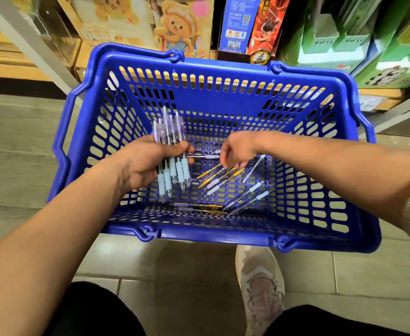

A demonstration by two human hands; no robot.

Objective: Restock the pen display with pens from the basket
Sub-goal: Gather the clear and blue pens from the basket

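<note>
Evidently nothing is restocked yet: the left grip (145,163) clutches a bundle of pens (172,151) inside the basket (199,66), while the right grip (237,151), loose-fingered and seemingly empty, hovers over loose pens (223,180) mid-floor.

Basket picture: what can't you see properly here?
The pen display: not in the head view at all.
The bundle of pens: the left hand wraps its middle, so the count is unclear.
The right hand: its fingertips are blurred above the loose pens; whether it pinches one cannot be told.
Print on the pens: too small to read.
</note>
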